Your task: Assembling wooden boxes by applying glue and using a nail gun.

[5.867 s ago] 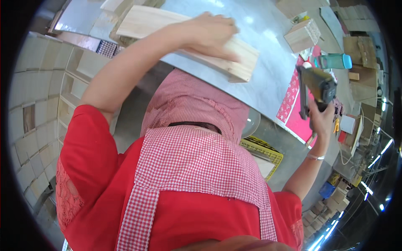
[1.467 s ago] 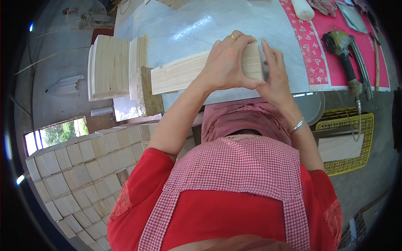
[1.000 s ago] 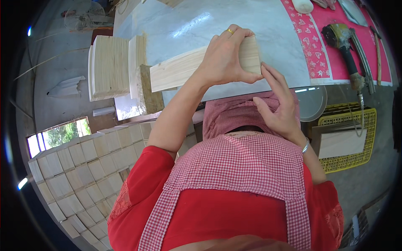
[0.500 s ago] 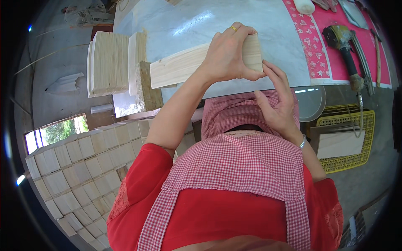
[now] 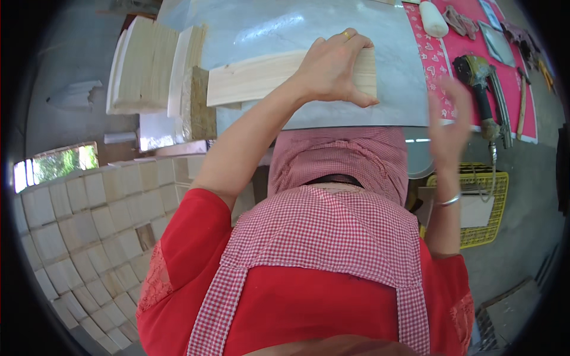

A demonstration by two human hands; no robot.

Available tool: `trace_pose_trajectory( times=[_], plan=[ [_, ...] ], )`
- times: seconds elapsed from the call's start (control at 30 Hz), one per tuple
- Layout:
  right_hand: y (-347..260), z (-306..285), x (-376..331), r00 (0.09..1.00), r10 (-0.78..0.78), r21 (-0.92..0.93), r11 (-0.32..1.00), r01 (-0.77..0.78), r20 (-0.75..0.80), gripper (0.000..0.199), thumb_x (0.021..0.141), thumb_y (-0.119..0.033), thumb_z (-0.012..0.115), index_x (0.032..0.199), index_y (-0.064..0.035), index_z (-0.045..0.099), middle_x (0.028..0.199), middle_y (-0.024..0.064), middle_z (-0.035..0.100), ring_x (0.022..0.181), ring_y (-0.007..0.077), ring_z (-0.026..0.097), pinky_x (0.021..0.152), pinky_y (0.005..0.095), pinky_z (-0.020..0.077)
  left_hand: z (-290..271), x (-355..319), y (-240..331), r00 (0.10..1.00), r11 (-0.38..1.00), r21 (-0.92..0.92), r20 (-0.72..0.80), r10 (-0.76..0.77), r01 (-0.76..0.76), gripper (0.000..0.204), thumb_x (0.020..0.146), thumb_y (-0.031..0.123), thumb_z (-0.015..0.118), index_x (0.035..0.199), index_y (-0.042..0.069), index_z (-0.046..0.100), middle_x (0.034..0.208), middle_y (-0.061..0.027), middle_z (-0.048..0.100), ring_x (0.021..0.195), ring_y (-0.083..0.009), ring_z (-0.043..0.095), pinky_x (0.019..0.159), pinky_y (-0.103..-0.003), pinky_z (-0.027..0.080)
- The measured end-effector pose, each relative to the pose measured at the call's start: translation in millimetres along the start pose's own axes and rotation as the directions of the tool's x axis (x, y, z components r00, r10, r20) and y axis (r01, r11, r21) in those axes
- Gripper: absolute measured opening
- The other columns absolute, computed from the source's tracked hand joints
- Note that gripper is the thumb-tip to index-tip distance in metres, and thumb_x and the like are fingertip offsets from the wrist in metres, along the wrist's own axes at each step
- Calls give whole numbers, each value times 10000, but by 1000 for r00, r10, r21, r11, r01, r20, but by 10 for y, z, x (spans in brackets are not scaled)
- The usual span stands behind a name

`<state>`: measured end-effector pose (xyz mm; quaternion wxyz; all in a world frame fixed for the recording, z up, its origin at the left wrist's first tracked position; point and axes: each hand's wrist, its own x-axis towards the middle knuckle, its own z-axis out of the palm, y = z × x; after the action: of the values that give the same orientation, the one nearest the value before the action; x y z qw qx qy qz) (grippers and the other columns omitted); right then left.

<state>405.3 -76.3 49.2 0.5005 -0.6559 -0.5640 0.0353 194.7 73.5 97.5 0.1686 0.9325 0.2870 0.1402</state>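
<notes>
Change since half a second ago: the right hand point(image 5: 446, 121) has left the board's end and now hangs in the air, blurred, fingers spread and holding nothing, above the table's near edge. The left hand point(image 5: 332, 68) stays pressed on the wooden board point(image 5: 261, 83), fingers curled over its right end and far edge, a ring on one finger.

Item, held: wooden board, pale, long and flat, lying on the grey table top point(image 5: 309, 26); its left end reaches past the hand toward the stacked pieces.

Item, left of the grip: stack of pale wooden panels point(image 5: 145, 65), standing on edge at the table's left end, a rougher brown block point(image 5: 200, 104) against them, touching the board's left end.

Item, right of the grip: red patterned mat point(image 5: 442, 59), carrying a nail gun point(image 5: 478, 89) with dark green body, just beyond the open right hand; a white bottle point(image 5: 433, 18) further off.

Item, below the right hand: yellow plastic crate point(image 5: 484, 222), a pale flat sheet lying in it.

Item, lower left: wall of stacked pale wooden blocks point(image 5: 89, 237).

No labels legible.
</notes>
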Motion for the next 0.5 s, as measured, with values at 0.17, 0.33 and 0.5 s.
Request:
trace_pose_trajectory(
  times=[0.17, 0.33, 0.5],
  plan=[
    [908, -751, 417, 990, 70, -656, 754, 28, 122, 537, 837, -257, 735, 1270, -3, 544, 1208, 228, 606, 1096, 374, 586, 955, 445, 460, 2, 8, 4, 999, 999, -43, -13, -29, 29, 857, 520, 466, 827, 1203, 21, 564, 1125, -141, 595, 1028, -322, 601, 865, -428, 465],
    [1401, -827, 493, 937, 129, -675, 726, 133, 323, 612, 819, -219, 707, 1332, 27, 480, 1234, 276, 588, 1133, 421, 571, 960, 446, 463, 21, -19, -28, 999, 1000, -31, -35, -9, 8, 852, 537, 480, 813, 1214, 26, 563, 1144, -142, 597, 1056, -313, 598, 894, -428, 449],
    [1476, -717, 705, 853, 417, -694, 714, -94, 313, 605, 772, -203, 688, 1290, 44, 495, 1057, 274, 653, 980, 408, 648, 850, 445, 509, 29, -51, -41, 1000, 1000, -7, -18, -1, 1, 867, 540, 481, 816, 1232, 26, 558, 1158, -145, 595, 1091, -305, 587, 910, -423, 437]
  ],
)
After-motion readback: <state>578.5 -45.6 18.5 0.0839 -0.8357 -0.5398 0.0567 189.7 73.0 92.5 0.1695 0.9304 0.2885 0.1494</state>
